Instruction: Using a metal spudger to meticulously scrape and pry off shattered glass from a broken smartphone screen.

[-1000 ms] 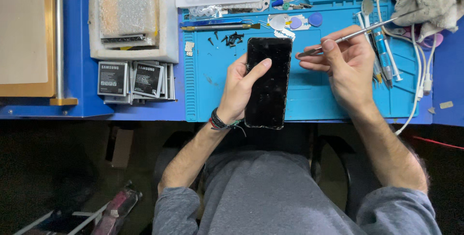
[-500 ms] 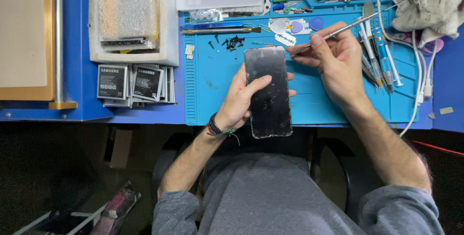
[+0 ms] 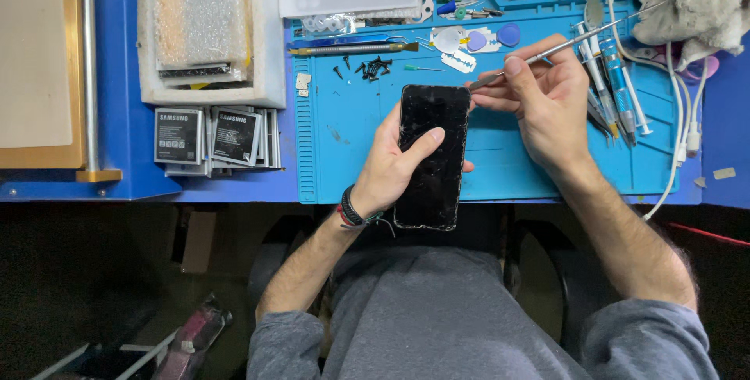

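Blue workbench (image 3: 117, 169) with teal mat (image 3: 344, 130), dark floor (image 3: 94, 286) below.

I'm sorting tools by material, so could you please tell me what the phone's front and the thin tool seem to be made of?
Phone front: likely glossy black glass, with fine cracks. Tool: seemingly bare metal, a thin silvery rod with shine.

1 phone (image 3: 434, 153), 2 hands (image 3: 391, 165), 1 metal tool (image 3: 562, 46)
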